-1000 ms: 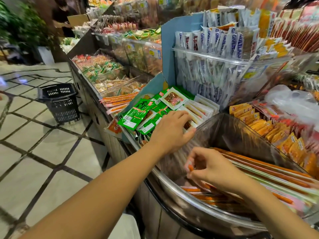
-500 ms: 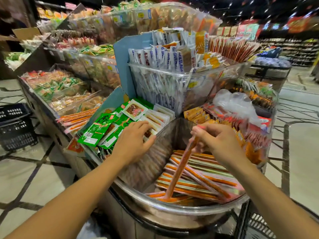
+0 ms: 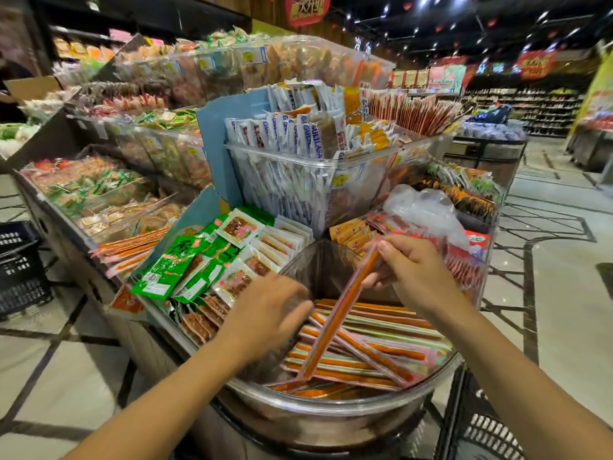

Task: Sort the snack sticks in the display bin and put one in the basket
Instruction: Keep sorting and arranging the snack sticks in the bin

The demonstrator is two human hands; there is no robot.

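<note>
Off the green packets it rested on half a second ago, the left grip has swung over the left wall of the display bin. It now reaches toward the pile of snack sticks with its fingers stretched out and released, holding nothing. It is blurred with motion, so I cannot tell whether the fingertips touch the pile.

The right grip still pinches the top end of one snack stick between thumb and fingers, above the far side of the bin. That stick slants down and to the left across the pile, much as before. Its lower end is down among the sticks by the bin's near rim.

The rest of the sticks lie flat and mostly crosswise in the bin, with one or two askew. The black basket stands on the floor well off to the left, now at the very edge of view.
</note>
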